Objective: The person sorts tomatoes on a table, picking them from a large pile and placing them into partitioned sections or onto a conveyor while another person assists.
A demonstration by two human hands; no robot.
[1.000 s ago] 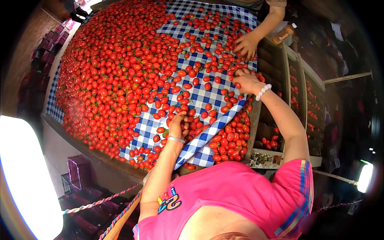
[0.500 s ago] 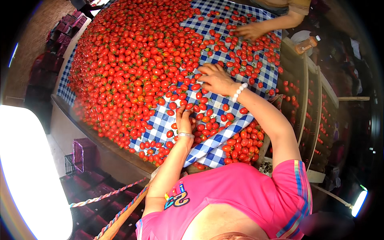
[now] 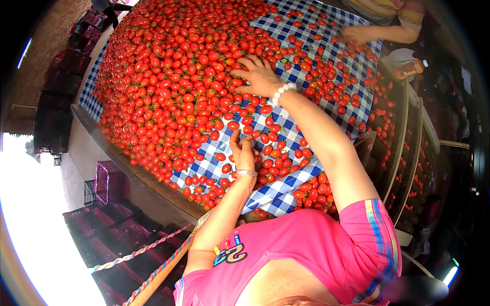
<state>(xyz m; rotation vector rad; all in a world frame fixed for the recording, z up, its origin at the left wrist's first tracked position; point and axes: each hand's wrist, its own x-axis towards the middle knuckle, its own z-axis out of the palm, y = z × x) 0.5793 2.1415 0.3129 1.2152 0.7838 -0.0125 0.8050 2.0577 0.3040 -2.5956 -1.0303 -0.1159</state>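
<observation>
A large heap of red cherry tomatoes [image 3: 168, 86], many with green stems, lies on a blue-and-white checked cloth [image 3: 204, 153]. My right hand [image 3: 260, 79], with a white bead bracelet [image 3: 284, 93] at the wrist, rests on the heap's right edge, its fingers spread over the tomatoes. Lower down, my left hand [image 3: 243, 153] is on the cloth, fingers extended and apart beside loose tomatoes. A thin bangle [image 3: 246, 173] circles that wrist. Next to it, a rolled fold of cloth [image 3: 286, 182] runs between loose tomatoes and a small pile [image 3: 314, 194] near my body.
Across the table, another person's hand [image 3: 357, 34] is over scattered tomatoes. On the right stand slatted wooden channels [image 3: 403, 148] with tomatoes in them, and an orange-brown bottle [image 3: 411, 69]. Dark crates [image 3: 107, 224] lie at lower left, near a twisted rope [image 3: 140, 250].
My right hand has moved left and farther away, from the scattered tomatoes onto the heap's edge. My left hand's fingers have spread a little. The other person's hand has shifted away from the nearby tomatoes.
</observation>
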